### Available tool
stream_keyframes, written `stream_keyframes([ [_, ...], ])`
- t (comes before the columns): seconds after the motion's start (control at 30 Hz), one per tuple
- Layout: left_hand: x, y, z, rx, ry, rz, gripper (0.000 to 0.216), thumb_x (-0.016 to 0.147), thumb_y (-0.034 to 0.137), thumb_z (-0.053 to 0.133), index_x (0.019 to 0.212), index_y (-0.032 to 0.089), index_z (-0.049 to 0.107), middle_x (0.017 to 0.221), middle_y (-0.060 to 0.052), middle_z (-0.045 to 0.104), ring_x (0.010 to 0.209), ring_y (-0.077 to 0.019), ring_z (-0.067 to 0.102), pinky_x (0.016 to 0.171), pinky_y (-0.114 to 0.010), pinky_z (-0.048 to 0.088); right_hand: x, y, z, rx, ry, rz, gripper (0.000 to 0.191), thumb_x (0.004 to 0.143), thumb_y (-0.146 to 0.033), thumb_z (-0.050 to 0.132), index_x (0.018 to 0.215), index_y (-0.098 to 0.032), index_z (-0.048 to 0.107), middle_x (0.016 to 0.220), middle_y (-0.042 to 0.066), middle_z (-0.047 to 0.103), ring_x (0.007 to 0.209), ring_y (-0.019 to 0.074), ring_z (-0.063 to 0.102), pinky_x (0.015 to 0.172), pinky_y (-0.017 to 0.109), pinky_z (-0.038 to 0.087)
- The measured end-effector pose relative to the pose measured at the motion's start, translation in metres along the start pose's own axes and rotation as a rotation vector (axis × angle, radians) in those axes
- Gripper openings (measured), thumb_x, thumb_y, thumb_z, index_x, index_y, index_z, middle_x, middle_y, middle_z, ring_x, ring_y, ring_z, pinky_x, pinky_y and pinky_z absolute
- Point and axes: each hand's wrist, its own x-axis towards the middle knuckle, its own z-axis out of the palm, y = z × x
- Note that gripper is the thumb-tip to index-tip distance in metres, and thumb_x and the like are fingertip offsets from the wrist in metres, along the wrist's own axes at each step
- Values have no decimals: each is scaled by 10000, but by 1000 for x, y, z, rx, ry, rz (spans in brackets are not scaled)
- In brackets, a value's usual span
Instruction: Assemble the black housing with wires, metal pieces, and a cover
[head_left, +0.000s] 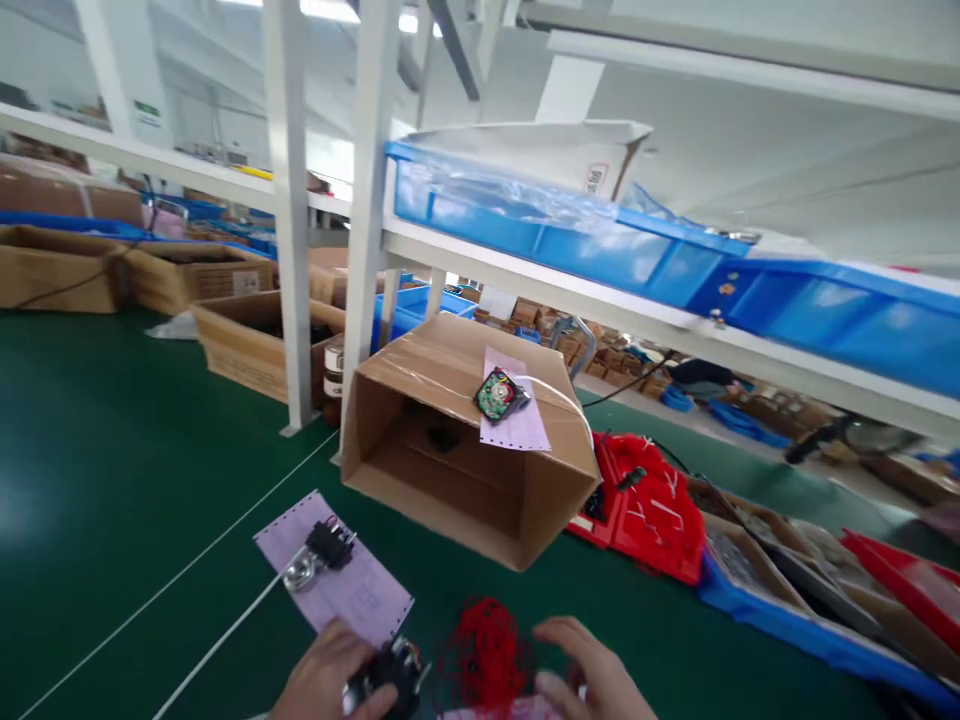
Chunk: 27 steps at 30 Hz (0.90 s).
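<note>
I'm looking into a factory floor or packing workshop, not a home or an office. A long green work table point(112, 450) runs under white steel posts point(289, 200) that carry a shelf point(600, 300) of blue plastic bins point(570, 240). Open cardboard boxes point(247, 340) line the table and red trays point(660, 510) hold small parts. A circuit board point(496, 394) lies on one tipped box point(450, 370) — and more cartons point(600, 355) fill the hall behind, under strip lights point(330, 10).

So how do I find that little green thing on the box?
Look at the big cardboard box lying on its side on the green table. On its top face lies a pink paper slip, with the small green circuit board on it. The lower pink slip carries a black piece instead.
</note>
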Motion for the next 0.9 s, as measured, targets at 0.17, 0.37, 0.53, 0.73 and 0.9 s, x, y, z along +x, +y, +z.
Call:
stream_keyframes([
  [0.17, -3, 24, -47, 46, 75, -47, 228, 855, 386, 467, 909, 216, 609, 953, -63, 630, 946, -235, 571, 865, -369, 457, 29, -14, -14, -109, 388, 68, 375, 818, -510, 407, 900, -186, 579, 805, 68, 641, 610, 189, 573, 612, 305, 453],
  [0.37, 62, 0, -146, 287, 353, -234, 440, 915, 319, 312, 1304, 119, 262, 938, -105, 612, 849, -233, 607, 726, -339, 464, 74, -21, -14, -213, 460, 227, 467, 784, -552, 462, 1041, -162, 456, 700, 50, 615, 636, 237, 621, 564, 310, 438],
  [0.53, 135, -36, -173, 337, 239, -212, 359, 907, 320, 387, 1178, 90, 432, 885, -131, 649, 839, -244, 635, 705, -309, 461, 97, -29, -32, -311, 459, 305, 271, 851, -392, 387, 844, -168, 539, 835, 159, 648, 847, 308, 631, 642, 341, 434],
  [0.73, 173, -56, -166, 428, 212, -234, 273, 929, 265, 362, 920, 78, 560, 868, -143, 654, 842, -223, 638, 744, -321, 468, 95, -31, -19, -344, 455, 297, 180, 855, -234, 396, 797, -152, 545, 820, 164, 655, 812, 289, 643, 622, 311, 423],
  [0.9, 189, -64, -166, 489, 197, -269, 354, 930, 337, 326, 875, 98, 580, 830, -168, 656, 831, -275, 643, 714, -336, 475, 107, -30, -14, -319, 483, 356, 196, 873, -234, 390, 940, -130, 541, 833, 159, 656, 803, 284, 642, 610, 308, 416],
])
